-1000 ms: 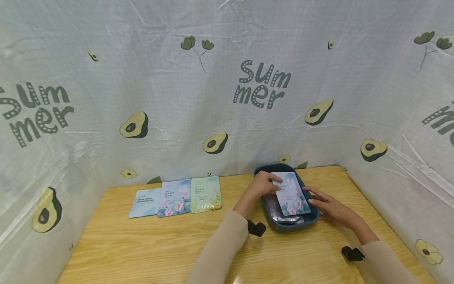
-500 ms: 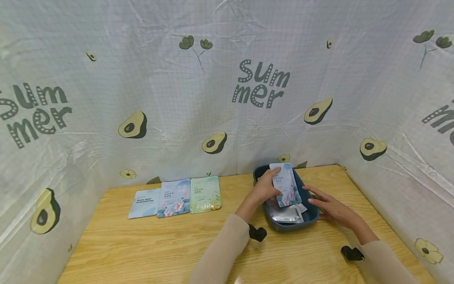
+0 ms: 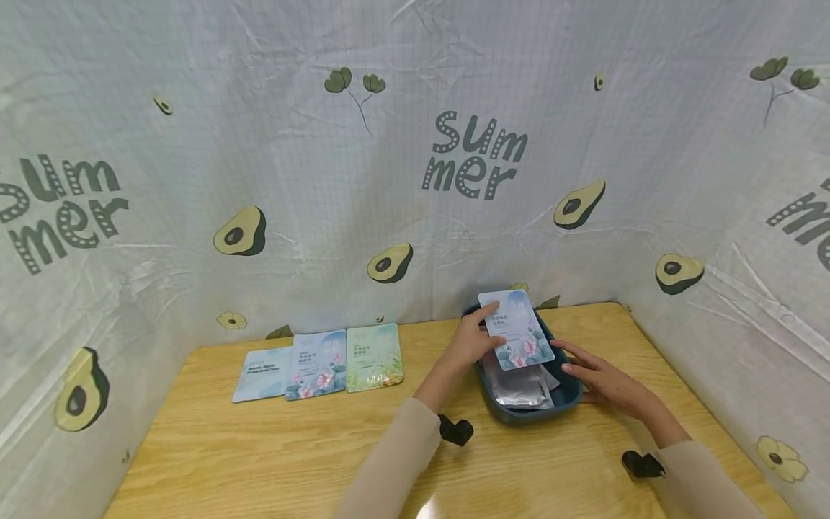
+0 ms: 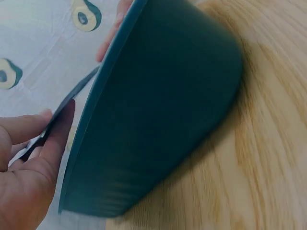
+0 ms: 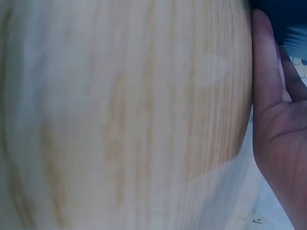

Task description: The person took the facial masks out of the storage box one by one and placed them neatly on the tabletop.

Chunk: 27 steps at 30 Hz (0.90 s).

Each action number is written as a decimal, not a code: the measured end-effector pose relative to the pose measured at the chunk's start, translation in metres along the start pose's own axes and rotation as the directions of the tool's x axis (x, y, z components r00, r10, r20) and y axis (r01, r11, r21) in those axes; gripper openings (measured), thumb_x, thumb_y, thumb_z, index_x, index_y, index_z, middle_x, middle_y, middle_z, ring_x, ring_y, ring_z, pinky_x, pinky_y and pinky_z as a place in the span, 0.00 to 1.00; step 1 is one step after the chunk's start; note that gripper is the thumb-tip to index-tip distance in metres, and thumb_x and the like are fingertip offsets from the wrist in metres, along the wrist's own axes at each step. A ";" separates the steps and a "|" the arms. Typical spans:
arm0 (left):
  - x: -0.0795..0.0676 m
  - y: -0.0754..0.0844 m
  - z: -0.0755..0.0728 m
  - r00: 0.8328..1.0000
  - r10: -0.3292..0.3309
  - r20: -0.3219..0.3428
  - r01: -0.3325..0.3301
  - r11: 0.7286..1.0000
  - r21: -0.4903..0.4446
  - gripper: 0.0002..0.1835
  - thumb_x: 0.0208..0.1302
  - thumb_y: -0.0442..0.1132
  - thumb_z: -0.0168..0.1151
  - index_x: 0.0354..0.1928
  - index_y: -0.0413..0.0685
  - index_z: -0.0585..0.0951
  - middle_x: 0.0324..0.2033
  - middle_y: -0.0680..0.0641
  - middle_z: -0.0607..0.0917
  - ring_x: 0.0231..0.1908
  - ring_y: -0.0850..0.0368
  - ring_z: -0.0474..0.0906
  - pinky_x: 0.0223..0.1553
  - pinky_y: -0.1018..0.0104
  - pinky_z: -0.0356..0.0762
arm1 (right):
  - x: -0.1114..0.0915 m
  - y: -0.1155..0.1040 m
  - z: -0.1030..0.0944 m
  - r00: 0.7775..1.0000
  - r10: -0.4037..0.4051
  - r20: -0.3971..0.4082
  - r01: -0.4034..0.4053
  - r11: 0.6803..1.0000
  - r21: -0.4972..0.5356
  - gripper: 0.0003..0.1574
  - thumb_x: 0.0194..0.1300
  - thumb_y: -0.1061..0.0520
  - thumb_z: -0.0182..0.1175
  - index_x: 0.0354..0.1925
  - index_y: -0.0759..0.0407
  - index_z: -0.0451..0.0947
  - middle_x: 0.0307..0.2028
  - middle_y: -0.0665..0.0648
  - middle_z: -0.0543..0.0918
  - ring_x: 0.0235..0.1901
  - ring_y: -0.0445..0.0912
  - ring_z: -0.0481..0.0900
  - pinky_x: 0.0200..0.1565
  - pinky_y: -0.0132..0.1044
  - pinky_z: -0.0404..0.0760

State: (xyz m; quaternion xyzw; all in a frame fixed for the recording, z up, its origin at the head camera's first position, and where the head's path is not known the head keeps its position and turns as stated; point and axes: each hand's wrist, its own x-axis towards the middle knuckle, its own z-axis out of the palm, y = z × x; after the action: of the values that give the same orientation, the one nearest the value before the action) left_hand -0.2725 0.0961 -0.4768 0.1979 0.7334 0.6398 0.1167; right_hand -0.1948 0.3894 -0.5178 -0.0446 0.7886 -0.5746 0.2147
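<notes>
Sachet [image 3: 524, 331] tilted over the bin [image 3: 528, 417], pinched at its left edge between thumb and fingers of the left hand [image 3: 467, 340]; probably light, bendy, slick, best held by an edge. Right hand [image 3: 606, 380] unclenched, fingers against the bin's side. Bin rim close below, cloth [image 3: 337, 216] behind, room leftward over the table [image 3: 292, 454].

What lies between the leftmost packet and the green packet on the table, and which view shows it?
In the head view, a blue packet with pink flowers lies between the leftmost packet and the green packet.
</notes>
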 end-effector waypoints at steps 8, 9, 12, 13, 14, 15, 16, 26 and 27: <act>-0.010 -0.003 -0.029 0.997 0.036 -0.061 -0.038 0.999 -0.033 0.38 0.65 0.27 0.67 0.75 0.57 0.70 0.52 0.41 0.82 0.25 0.60 0.73 0.32 0.70 0.76 | 0.001 0.002 -0.001 0.999 -0.032 0.005 0.032 0.999 -0.016 0.40 0.82 0.45 0.48 0.82 0.42 0.44 0.80 0.65 0.38 0.68 0.60 0.64 0.56 0.50 0.81; -0.011 -0.002 -0.032 0.997 0.038 -0.063 -0.041 0.998 -0.038 0.38 0.65 0.27 0.67 0.75 0.57 0.69 0.54 0.42 0.81 0.26 0.60 0.75 0.34 0.68 0.78 | 0.001 0.002 -0.001 0.999 -0.033 0.006 0.033 0.999 -0.013 0.40 0.81 0.45 0.48 0.82 0.42 0.44 0.80 0.64 0.38 0.68 0.60 0.64 0.56 0.50 0.81; -0.016 0.000 -0.041 0.996 0.049 -0.069 -0.050 0.999 -0.019 0.38 0.65 0.28 0.68 0.75 0.57 0.69 0.56 0.41 0.81 0.27 0.58 0.77 0.36 0.66 0.79 | 0.001 0.003 0.000 0.999 -0.037 0.013 0.037 0.999 -0.003 0.40 0.82 0.45 0.48 0.82 0.42 0.43 0.80 0.64 0.37 0.70 0.62 0.60 0.57 0.49 0.81; -0.017 0.001 -0.044 0.996 0.054 -0.072 -0.055 0.998 -0.003 0.38 0.65 0.28 0.68 0.75 0.57 0.70 0.57 0.41 0.81 0.29 0.58 0.79 0.36 0.66 0.79 | 0.001 0.004 -0.001 0.999 -0.039 0.016 0.039 0.999 0.000 0.40 0.82 0.46 0.48 0.82 0.42 0.43 0.80 0.64 0.37 0.71 0.63 0.58 0.57 0.49 0.81; -0.018 0.002 -0.046 0.995 0.062 -0.074 -0.062 0.998 0.003 0.38 0.65 0.28 0.68 0.75 0.57 0.70 0.59 0.41 0.81 0.31 0.58 0.80 0.38 0.66 0.80 | 0.002 0.004 -0.001 0.999 -0.041 0.018 0.041 0.999 0.006 0.40 0.82 0.46 0.48 0.82 0.42 0.43 0.80 0.64 0.36 0.72 0.64 0.55 0.57 0.50 0.81; -0.020 0.003 -0.049 0.995 0.068 -0.078 -0.066 0.998 0.019 0.38 0.65 0.29 0.68 0.75 0.57 0.70 0.59 0.42 0.80 0.32 0.59 0.81 0.38 0.68 0.80 | 0.002 0.004 -0.001 0.999 -0.041 0.019 0.040 0.999 0.010 0.40 0.82 0.46 0.48 0.82 0.42 0.43 0.80 0.63 0.35 0.73 0.65 0.52 0.58 0.51 0.80; -0.021 0.003 -0.052 0.993 0.078 -0.084 -0.075 0.997 0.035 0.38 0.65 0.29 0.68 0.75 0.57 0.70 0.61 0.42 0.79 0.32 0.59 0.81 0.37 0.69 0.79 | 0.002 0.004 -0.001 0.999 -0.041 0.022 0.041 0.999 0.013 0.40 0.82 0.46 0.48 0.82 0.41 0.43 0.81 0.63 0.34 0.74 0.65 0.49 0.58 0.51 0.80; -0.033 0.001 -0.074 0.992 0.048 -0.115 -0.057 0.996 -0.075 0.38 0.65 0.29 0.68 0.75 0.60 0.69 0.67 0.42 0.73 0.36 0.56 0.80 0.39 0.66 0.80 | -0.001 0.001 0.000 0.999 -0.046 0.024 0.046 0.999 0.017 0.41 0.81 0.46 0.49 0.82 0.43 0.43 0.81 0.62 0.34 0.75 0.66 0.45 0.59 0.55 0.79; -0.034 0.001 -0.076 0.992 0.040 -0.118 -0.052 0.994 -0.093 0.38 0.65 0.29 0.68 0.75 0.60 0.69 0.67 0.41 0.73 0.35 0.56 0.81 0.39 0.66 0.81 | -0.001 0.001 0.001 0.999 -0.044 0.025 0.043 0.999 0.014 0.41 0.81 0.46 0.49 0.82 0.42 0.43 0.81 0.61 0.34 0.75 0.66 0.45 0.58 0.53 0.79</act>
State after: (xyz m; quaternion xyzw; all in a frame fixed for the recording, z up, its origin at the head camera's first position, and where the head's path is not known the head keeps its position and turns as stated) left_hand -0.2740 0.0131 -0.4673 0.1715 0.7025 0.6873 0.0686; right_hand -0.1936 0.3893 -0.5184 -0.0674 0.7809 -0.5837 0.2122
